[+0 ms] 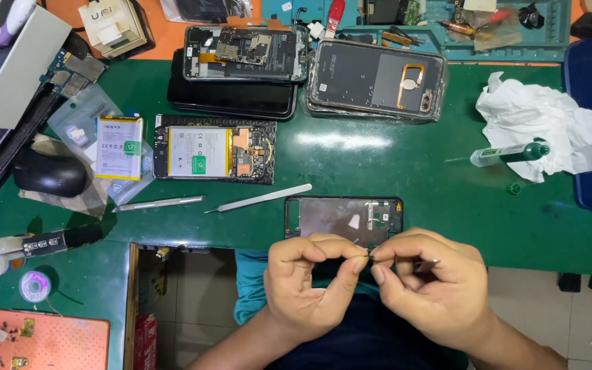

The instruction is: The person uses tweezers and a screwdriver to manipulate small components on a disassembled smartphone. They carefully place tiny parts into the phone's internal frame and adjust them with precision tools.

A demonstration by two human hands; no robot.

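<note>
My left hand [310,281] and my right hand [429,288] meet just below the near table edge, fingertips pinched together on a tiny dark part [370,254] between them. My right hand also holds thin metal tweezers [427,262]. Just above the hands lies an empty black phone frame [343,217] on the green mat [392,171]. Further left lies an opened phone with a white battery [215,152], and a loose battery [118,147] lies beside it.
A metal spudger [262,198] and a grey pen-like tool [159,203] lie left of the frame. Stacked phones [241,68] and a clear-cased back cover [376,81] sit at the back. A green syringe [510,153], white tissue [549,127] and a black mouse [48,173] flank the mat.
</note>
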